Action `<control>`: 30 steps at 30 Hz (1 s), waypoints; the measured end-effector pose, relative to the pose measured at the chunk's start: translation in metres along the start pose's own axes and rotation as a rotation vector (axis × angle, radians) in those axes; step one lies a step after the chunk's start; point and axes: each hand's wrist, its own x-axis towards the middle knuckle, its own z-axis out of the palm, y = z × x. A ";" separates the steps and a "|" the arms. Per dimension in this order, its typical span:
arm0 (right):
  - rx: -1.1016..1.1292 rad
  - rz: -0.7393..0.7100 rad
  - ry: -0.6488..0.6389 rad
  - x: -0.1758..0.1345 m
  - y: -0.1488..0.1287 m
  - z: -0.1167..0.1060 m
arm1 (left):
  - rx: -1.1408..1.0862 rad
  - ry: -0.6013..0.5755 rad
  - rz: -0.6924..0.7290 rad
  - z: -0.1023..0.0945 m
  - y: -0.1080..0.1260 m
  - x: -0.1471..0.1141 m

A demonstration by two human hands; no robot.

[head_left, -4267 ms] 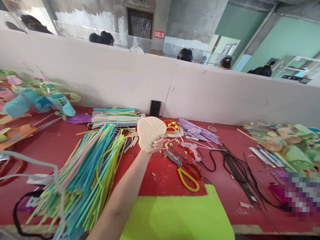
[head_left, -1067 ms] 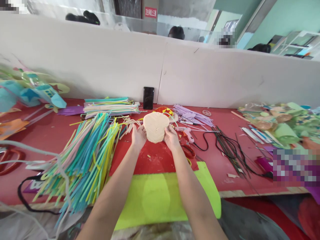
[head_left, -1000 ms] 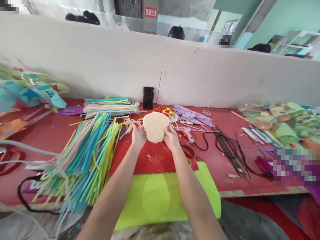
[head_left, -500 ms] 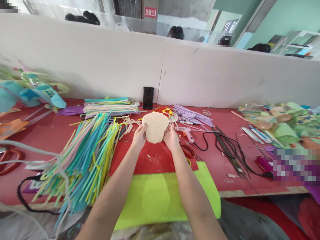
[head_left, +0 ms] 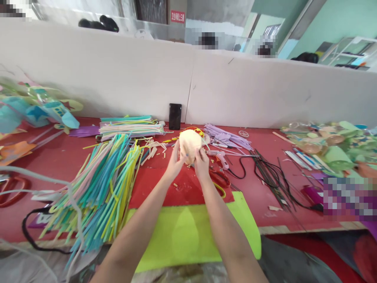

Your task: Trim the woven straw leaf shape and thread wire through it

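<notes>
Matt cream piece [head_left: 190, 140], glossy phone [head_left: 175, 116]

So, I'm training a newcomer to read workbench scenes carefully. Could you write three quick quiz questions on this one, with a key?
1. True or false: the left hand and the right hand both hold the cream piece.
2. Which thing stands upright by the white partition?
A) a pair of scissors
B) a black phone
C) a bundle of purple strips
3. Fill in the blank: as the picture shows it, the pink glue gun lies to the ____ of the cream piece.

Key: 1. True. 2. B. 3. right.
</notes>
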 end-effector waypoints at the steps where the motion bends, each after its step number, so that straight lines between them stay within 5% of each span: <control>1: -0.025 0.018 -0.061 -0.003 0.000 0.005 | -0.018 -0.043 -0.033 0.003 -0.003 -0.002; 4: -0.008 0.061 -0.247 -0.011 -0.005 0.021 | -0.086 0.042 -0.163 0.003 -0.009 -0.002; 7: -0.063 0.010 -0.221 -0.012 -0.020 0.021 | -0.196 0.232 -0.241 -0.012 -0.005 0.005; 11: -0.478 -0.079 0.000 -0.016 -0.049 -0.026 | -0.340 0.296 -0.252 -0.033 0.011 0.015; 16: -1.352 0.118 -0.176 -0.044 -0.059 -0.088 | -0.445 0.366 -0.372 -0.040 0.019 0.019; 18: -1.498 0.171 -0.278 -0.054 -0.058 -0.090 | -0.462 0.332 -0.406 -0.036 0.019 0.018; 23: -1.770 0.029 -0.214 -0.053 -0.064 -0.070 | -0.352 0.156 -0.324 -0.023 0.030 0.016; 30: -1.771 0.274 -0.354 -0.038 -0.062 -0.078 | -0.166 0.154 -0.275 -0.014 0.057 0.044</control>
